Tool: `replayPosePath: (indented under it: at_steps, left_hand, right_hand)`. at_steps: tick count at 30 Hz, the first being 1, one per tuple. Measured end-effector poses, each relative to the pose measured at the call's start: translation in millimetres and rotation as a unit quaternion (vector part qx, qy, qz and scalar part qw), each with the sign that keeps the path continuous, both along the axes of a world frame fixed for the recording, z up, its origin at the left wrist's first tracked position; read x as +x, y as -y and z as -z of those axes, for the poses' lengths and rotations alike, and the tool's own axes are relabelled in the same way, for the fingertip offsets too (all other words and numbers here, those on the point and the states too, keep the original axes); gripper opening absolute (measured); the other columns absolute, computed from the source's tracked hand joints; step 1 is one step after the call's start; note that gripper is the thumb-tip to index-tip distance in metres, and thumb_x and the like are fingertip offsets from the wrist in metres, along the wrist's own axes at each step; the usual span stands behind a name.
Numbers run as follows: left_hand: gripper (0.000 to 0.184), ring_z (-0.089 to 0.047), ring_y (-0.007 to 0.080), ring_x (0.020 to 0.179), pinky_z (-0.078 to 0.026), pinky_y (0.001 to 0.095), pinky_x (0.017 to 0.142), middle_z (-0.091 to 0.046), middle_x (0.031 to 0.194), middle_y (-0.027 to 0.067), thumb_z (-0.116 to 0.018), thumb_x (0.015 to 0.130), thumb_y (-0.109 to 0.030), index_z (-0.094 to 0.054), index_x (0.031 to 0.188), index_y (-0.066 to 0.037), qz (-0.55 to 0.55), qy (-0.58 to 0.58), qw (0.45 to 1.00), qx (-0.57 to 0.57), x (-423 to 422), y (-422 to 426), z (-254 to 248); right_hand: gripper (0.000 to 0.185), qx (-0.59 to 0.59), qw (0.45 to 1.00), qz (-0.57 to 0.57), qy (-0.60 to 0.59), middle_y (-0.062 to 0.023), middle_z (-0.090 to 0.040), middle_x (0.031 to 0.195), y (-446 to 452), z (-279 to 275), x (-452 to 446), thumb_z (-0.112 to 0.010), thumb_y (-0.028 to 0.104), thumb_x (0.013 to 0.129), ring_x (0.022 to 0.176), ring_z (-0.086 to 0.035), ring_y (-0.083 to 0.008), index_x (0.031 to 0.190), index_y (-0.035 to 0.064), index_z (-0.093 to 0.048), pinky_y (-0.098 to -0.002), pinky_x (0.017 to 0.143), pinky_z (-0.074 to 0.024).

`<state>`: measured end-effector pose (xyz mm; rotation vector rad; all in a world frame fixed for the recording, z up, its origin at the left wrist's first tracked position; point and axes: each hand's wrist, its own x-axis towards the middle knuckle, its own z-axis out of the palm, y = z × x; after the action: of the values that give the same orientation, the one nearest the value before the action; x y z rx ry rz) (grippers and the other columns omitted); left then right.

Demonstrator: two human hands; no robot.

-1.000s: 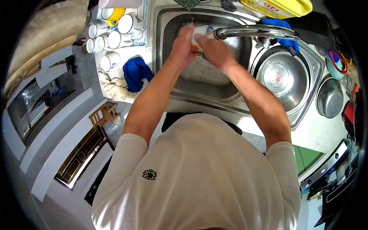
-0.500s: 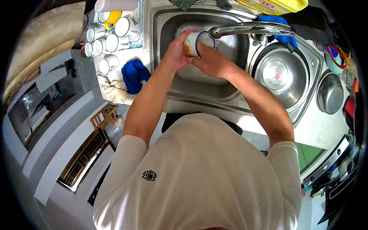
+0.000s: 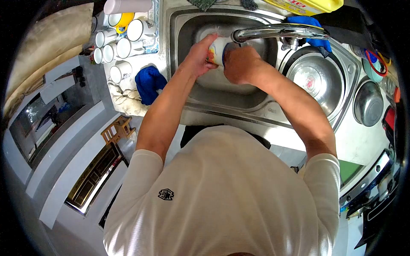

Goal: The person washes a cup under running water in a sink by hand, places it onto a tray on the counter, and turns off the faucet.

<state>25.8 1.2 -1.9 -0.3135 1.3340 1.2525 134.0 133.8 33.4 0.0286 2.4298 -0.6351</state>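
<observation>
Over the sink basin (image 3: 230, 100), my left hand (image 3: 200, 57) is wrapped round a white mug (image 3: 217, 48) with a dark blue rim and a coloured picture on its side. The mug lies tilted sideways, its mouth facing my right hand. My right hand (image 3: 243, 65) is closed, its knuckles up, right against the mouth of the mug. Its fingertips are hidden, so I cannot tell whether they are inside the mug or what they hold. Just above this hand is the end of the chrome faucet (image 3: 277, 30).
White mugs (image 3: 129, 48) and a yellow one (image 3: 124, 21) stand on the left counter, partly on a patterned tray (image 3: 156, 25). A blue cloth (image 3: 150, 84) lies nearby. Right of the basin sit a metal bowl (image 3: 315, 83) and a smaller steel bowl (image 3: 368, 103).
My right hand has turned and curled into a fist at the mug's mouth, its elbow shifting outward to the right. The mug, still in my left hand, has moved slightly right.
</observation>
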Motion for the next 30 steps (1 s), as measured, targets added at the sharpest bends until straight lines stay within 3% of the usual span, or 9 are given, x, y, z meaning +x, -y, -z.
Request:
replayPosePath:
  at_steps: [3,6,8,13,16,19,22,26,30]
  left_hand:
    - [0.030,-0.055,0.0090,0.057,-0.026,0.0226,0.039,-0.062,0.078,-0.0034,-0.055,0.097,-0.047,-0.062,0.103,-0.019,-0.027,-0.011,1.000,0.008,9,1,0]
    - [0.029,-0.055,0.0087,0.057,-0.027,0.0223,0.039,-0.062,0.079,-0.0037,-0.054,0.097,-0.046,-0.063,0.106,-0.020,-0.018,-0.009,1.000,0.019,9,1,2]
    - [0.029,-0.055,0.0088,0.057,-0.027,0.0221,0.039,-0.062,0.079,-0.0037,-0.054,0.098,-0.046,-0.063,0.105,-0.019,-0.042,-0.026,0.999,0.011,8,-3,-3]
    - [0.028,-0.054,0.0091,0.057,-0.027,0.0220,0.039,-0.061,0.078,-0.0027,-0.052,0.099,-0.044,-0.062,0.104,-0.018,-0.034,0.025,0.999,0.027,0,2,-3]
    - [0.028,-0.053,0.0094,0.056,-0.027,0.0218,0.039,-0.061,0.078,-0.0023,-0.052,0.099,-0.043,-0.060,0.107,-0.018,-0.043,0.023,0.999,0.010,6,3,-2]
    - [0.029,-0.053,0.0102,0.057,-0.026,0.0219,0.039,-0.062,0.080,-0.0015,-0.051,0.100,-0.044,-0.059,0.111,-0.019,-0.037,0.047,0.997,0.046,7,7,6]
    - [0.033,-0.058,0.0108,0.058,-0.029,0.0219,0.037,-0.063,0.081,-0.0027,-0.052,0.099,-0.050,-0.058,0.104,-0.019,-0.021,-0.005,0.999,0.030,8,0,5]
    - [0.032,-0.059,0.0112,0.061,-0.030,0.0228,0.038,-0.064,0.086,-0.0019,-0.051,0.099,-0.048,-0.060,0.109,-0.019,-0.031,-0.025,0.999,0.026,9,6,5]
    - [0.032,-0.059,0.0107,0.064,-0.030,0.0235,0.041,-0.065,0.090,-0.0017,-0.048,0.101,-0.043,-0.062,0.115,-0.018,-0.059,-0.019,0.997,0.044,6,11,10]
  right_hand:
    - [0.036,-0.019,0.999,-0.047,0.011,-0.0223,-0.072,0.099,-2,1,2,-0.054,0.025,0.087,0.093,-0.071,-0.0356,0.105,-0.0022,-0.070,-0.0444,0.080,-0.0562]
    - [0.030,-0.100,0.993,-0.062,0.013,-0.0241,-0.071,0.104,-8,-2,2,-0.057,0.016,0.082,0.096,-0.070,-0.0363,0.103,-0.0023,-0.069,-0.0458,0.083,-0.0557]
    - [0.032,-0.271,0.962,0.030,-0.012,-0.0264,-0.070,0.102,-14,-4,2,-0.059,0.014,0.081,0.095,-0.070,-0.0383,0.105,-0.0055,-0.066,-0.0480,0.082,-0.0553]
    - [0.040,-0.128,0.991,-0.028,0.030,-0.0236,-0.069,0.097,-13,-15,1,-0.062,0.019,0.083,0.093,-0.069,-0.0393,0.114,-0.0060,-0.058,-0.0453,0.083,-0.0547]
    - [0.040,-0.070,0.996,-0.023,-0.043,-0.0215,-0.071,0.096,-9,-10,3,-0.060,0.018,0.083,0.093,-0.070,-0.0375,0.115,-0.0056,-0.059,-0.0452,0.082,-0.0554]
    - [0.037,0.007,0.999,-0.015,0.047,-0.0194,-0.073,0.097,-5,-14,-4,-0.065,0.016,0.077,0.091,-0.072,-0.0353,0.109,-0.0006,-0.067,-0.0447,0.078,-0.0580]
    - [0.034,-0.002,1.000,-0.026,0.002,-0.0187,-0.073,0.098,-3,-3,-1,-0.056,0.015,0.080,0.090,-0.072,-0.0341,0.108,0.0001,-0.069,-0.0441,0.078,-0.0571]
    - [0.035,-0.041,0.998,-0.054,-0.001,-0.0211,-0.072,0.096,-6,0,-1,-0.057,0.017,0.082,0.091,-0.071,-0.0367,0.108,-0.0029,-0.067,-0.0456,0.080,-0.0560]
    - [0.040,-0.211,0.977,-0.015,-0.042,-0.0255,-0.069,0.094,-7,15,4,-0.063,0.022,0.083,0.093,-0.068,-0.0420,0.110,-0.0079,-0.061,-0.0479,0.084,-0.0535]
